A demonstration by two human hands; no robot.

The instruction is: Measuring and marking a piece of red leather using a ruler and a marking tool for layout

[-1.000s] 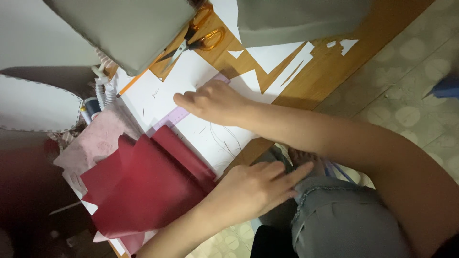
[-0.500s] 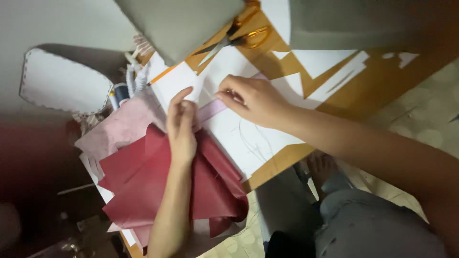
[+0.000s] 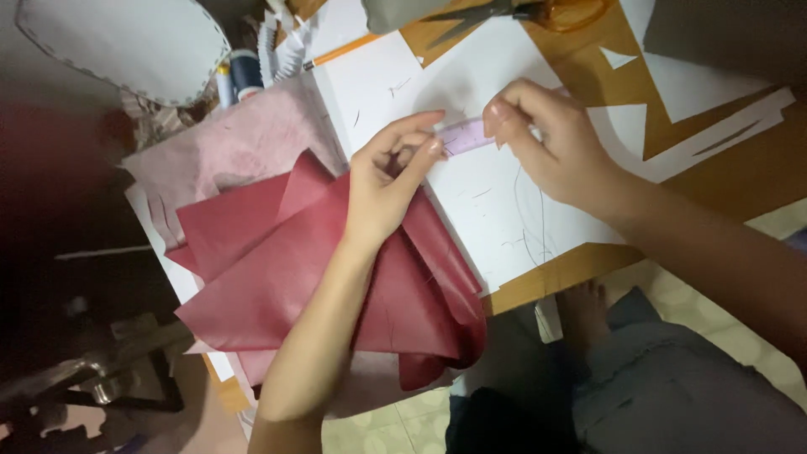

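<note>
Here the person's two hands meet over a small pale lilac strip [image 3: 465, 134] that lies on a large white sheet of paper [image 3: 496, 210] spread over the wooden counter [image 3: 756, 181]. The left hand [image 3: 388, 181] reaches in from the near side, its forearm crossing a heap of dark red material [image 3: 269, 277]; its fingers [image 3: 424, 155] are curled, with thumb and forefinger closed on the left end of the strip. The right hand [image 3: 551, 143] comes from the right, and its fingertips [image 3: 496, 113] pinch the strip's other end, so the piece seems to be held taut and flat between both hands against the paper, probably to keep it from slipping or curling.

The red material is folded in loose overlapping flaps at the near left edge of the counter, partly hanging off it, and a paler pink piece [image 3: 244, 139] lies beneath it on the far side. Beyond that stand spools of thread [image 3: 239, 71], dark blue among them, beside a white stitched-edge shape [image 3: 118, 42]. At the far edge, orange-handled scissors [image 3: 538, 10] lie well apart from the hands, next to white paper offcuts [image 3: 714, 118] whose cut-out gaps show the wood underneath. The person's knee in grey cloth [image 3: 672, 378] sits near the right corner.
</note>
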